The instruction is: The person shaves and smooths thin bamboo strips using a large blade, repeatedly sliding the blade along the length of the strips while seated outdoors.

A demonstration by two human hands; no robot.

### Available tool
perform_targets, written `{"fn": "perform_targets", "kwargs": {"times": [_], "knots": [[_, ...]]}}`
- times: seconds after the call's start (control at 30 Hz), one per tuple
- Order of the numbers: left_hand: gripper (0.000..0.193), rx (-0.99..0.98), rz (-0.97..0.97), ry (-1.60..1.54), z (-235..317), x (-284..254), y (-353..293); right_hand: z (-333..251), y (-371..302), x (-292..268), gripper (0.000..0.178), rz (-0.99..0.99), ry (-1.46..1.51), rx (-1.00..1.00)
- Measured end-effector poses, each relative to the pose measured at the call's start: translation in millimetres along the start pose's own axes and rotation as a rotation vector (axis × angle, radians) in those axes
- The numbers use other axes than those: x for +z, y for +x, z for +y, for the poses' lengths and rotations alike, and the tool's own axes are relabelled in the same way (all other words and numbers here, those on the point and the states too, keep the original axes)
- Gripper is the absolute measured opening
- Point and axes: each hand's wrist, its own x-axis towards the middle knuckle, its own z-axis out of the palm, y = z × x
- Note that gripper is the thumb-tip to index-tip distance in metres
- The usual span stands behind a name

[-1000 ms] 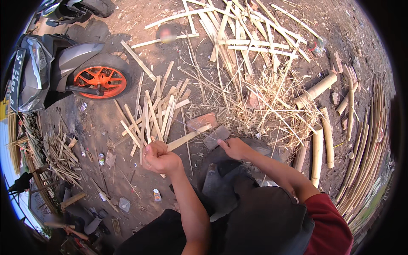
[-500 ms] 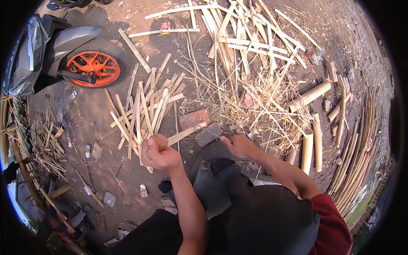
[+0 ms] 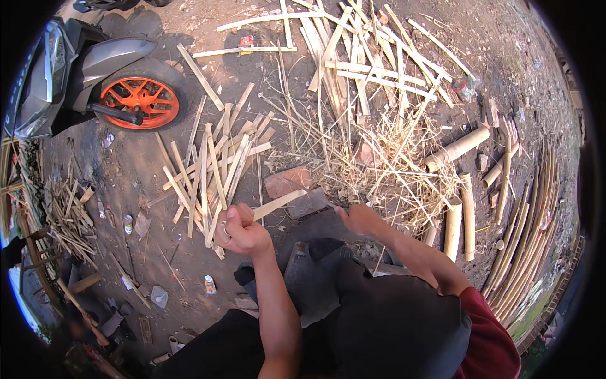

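My left hand [image 3: 245, 231] is closed in a fist around one end of a flat, pale bamboo strip [image 3: 281, 202], which points up and to the right. The strip's far end lies over a grey block [image 3: 307, 203], just beyond my knees. To the right, my right hand [image 3: 361, 220] is wrapped round the handle of a knife, thumb forward. Only a thin piece of the knife's blade [image 3: 327, 203] shows, beside the strip's far end. Whether blade and strip touch, I cannot tell. A reddish brick [image 3: 287, 182] lies right behind the strip.
Split bamboo strips [image 3: 221, 164] are heaped left of centre, with more strips at the back. A tangle of shavings [image 3: 404, 164] spreads right of the bricks. Bamboo tubes [image 3: 453, 230] and long poles [image 3: 524, 240] lie rightward. A motorcycle's orange wheel [image 3: 140, 102] stands at the upper left.
My right hand has moved slightly to the right and down, and less of the knife's blade shows now. The left hand keeps its hold on the bamboo strip, almost in place.
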Motion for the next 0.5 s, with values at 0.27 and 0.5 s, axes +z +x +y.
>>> {"fn": "perform_targets", "kwargs": {"times": [0.27,0.5], "knots": [[0.041,-0.037,-0.028,-0.034,2,1,-5,44,-15,-4,0.08,0.022,-0.104,0.103],[0.042,0.067,0.336,0.091,15,9,15,13,-24,-5,0.077,-0.003,0.387,0.074]]}}
